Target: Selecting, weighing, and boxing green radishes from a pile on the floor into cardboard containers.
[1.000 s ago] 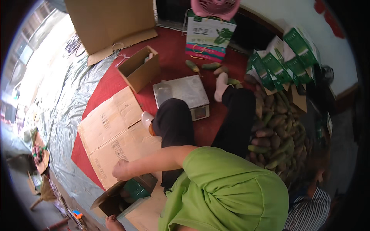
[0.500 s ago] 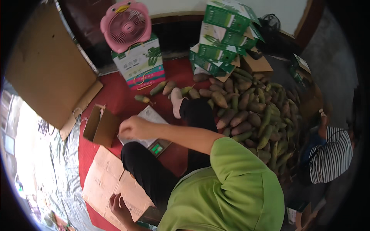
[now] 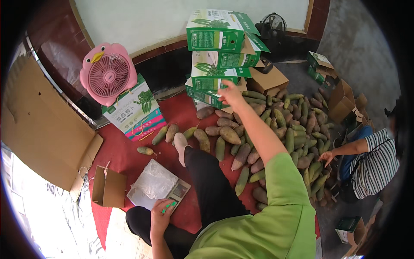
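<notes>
My right hand point(image 3: 231, 94) reaches far forward with its fingers apart, in front of the stack of green and white cartons point(image 3: 217, 38); contact with them is unclear. It holds nothing that I can see. My left hand point(image 3: 160, 214) hangs over the green-lit display of a flat scale point(image 3: 183, 188), the fingers apart and the display showing between them. Crumpled clear plastic point(image 3: 156, 179) covers the scale's plate. To the right of my outstretched leg spreads a big heap of long green and brownish radishes point(image 3: 276, 125).
A small open brown box point(image 3: 114, 188) stands left of the scale. Farther back, a pink fan point(image 3: 108, 74) rests on a printed carton point(image 3: 137, 110). At the right, another person point(image 3: 374, 162) in a striped top reaches toward the heap. A large cardboard sheet point(image 3: 41, 112) leans at the left.
My right hand has gone from above the scale to the cartons ahead. My left hand has risen from beside my knee to the scale's display. The view has shifted.
</notes>
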Tool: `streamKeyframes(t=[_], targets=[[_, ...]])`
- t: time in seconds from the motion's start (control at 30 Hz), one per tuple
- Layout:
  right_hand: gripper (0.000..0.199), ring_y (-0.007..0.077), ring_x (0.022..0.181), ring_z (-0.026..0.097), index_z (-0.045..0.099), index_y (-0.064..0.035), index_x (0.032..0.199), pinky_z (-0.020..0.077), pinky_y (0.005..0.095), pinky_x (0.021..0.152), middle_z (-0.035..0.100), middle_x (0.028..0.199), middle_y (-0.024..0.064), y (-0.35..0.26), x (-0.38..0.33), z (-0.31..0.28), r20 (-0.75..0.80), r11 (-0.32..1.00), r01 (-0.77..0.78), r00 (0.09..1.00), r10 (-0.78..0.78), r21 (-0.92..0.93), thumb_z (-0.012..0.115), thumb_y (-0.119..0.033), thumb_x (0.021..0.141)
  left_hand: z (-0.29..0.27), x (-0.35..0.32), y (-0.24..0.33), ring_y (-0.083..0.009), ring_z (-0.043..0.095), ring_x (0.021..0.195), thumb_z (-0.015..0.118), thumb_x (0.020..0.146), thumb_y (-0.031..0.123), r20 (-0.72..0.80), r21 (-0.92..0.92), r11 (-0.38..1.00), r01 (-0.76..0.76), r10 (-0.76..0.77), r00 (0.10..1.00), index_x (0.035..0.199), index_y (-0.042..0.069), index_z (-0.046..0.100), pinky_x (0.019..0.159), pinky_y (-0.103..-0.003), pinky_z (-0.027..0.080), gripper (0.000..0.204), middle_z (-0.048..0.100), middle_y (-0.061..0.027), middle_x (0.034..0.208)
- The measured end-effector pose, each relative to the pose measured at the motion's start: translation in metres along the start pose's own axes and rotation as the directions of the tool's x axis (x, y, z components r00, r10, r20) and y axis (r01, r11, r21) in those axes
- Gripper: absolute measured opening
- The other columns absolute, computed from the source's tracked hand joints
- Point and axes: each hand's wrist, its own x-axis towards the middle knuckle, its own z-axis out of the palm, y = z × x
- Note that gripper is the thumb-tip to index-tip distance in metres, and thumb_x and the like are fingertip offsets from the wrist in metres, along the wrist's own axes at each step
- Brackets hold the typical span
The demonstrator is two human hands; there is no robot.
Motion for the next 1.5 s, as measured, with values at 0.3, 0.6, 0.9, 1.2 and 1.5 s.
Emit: streamKeyframes(t=[0.3,0.6,0.9,1.2,1.5], targets=[[0.071,0.0161,0.063,0.061,0.032,-0.0131,0.142,0.0446,0.0302,0.051,0.063,0.099,0.0105,-0.051,0.1,-0.026,-0.189,0.996,0.038,0.982,-0.022,0.082,0.066,-0.008,0.081,0.009,-0.004,-0.05,-0.0329,0.062,0.088,0.064,0.076,0.004,-0.045,0.292,0.946,0.139,-0.131,0.99,0.091,0.002,0.07,0.078,-0.038,0.049,0.016,0.064,-0.0159,0.091],[0.077,0.0165,0.067,0.062,0.024,-0.0147,0.146,0.045,0.0312,0.055,0.062,0.1,0.009,-0.069,0.162,-0.031,-0.181,0.994,0.042,0.983,-0.024,0.096,0.067,-0.009,0.082,-0.006,-0.017,-0.07,-0.0324,0.064,0.079,0.065,0.074,0.006,-0.092,0.422,0.882,0.209,-0.188,0.978,0.087,0.004,0.07,0.071,-0.038,0.051,0.014,0.064,-0.0145,0.087],[0.089,0.0158,0.072,0.06,0.014,-0.0165,0.149,0.0459,0.0312,0.061,0.063,0.1,0.0079,-0.072,0.196,-0.025,-0.126,0.96,0.071,0.991,-0.038,0.27,0.069,-0.012,0.08,-0.027,-0.036,-0.106,-0.0326,0.062,0.078,0.063,0.077,0.012,-0.1,0.429,0.865,0.26,-0.24,0.966,0.084,0.003,0.068,0.071,-0.039,0.05,0.013,0.063,-0.0148,0.086],[0.067,0.0173,0.077,0.055,0.029,-0.0121,0.137,0.0465,0.0323,0.062,0.058,0.097,0.0085,-0.067,0.218,-0.018,-0.048,0.758,0.064,0.998,-0.043,0.649,0.066,-0.011,0.082,-0.025,-0.032,-0.1,-0.0279,0.062,0.081,0.06,0.082,0.017,0.008,0.497,0.834,0.24,-0.28,0.96,0.083,0.006,0.065,0.073,-0.037,0.051,0.012,0.063,-0.0112,0.089],[0.033,0.0192,0.081,0.058,0.041,-0.009,0.107,0.0469,0.0326,0.062,0.056,0.094,0.0078,-0.078,0.136,0.008,-0.004,0.662,0.127,0.983,-0.184,0.738,0.062,-0.005,0.082,-0.026,-0.065,-0.182,-0.0281,0.061,0.087,0.054,0.086,0.007,-0.042,-0.1,0.881,0.463,-0.468,0.883,0.09,0.003,0.064,0.075,-0.037,0.05,0.012,0.063,-0.0141,0.091]])
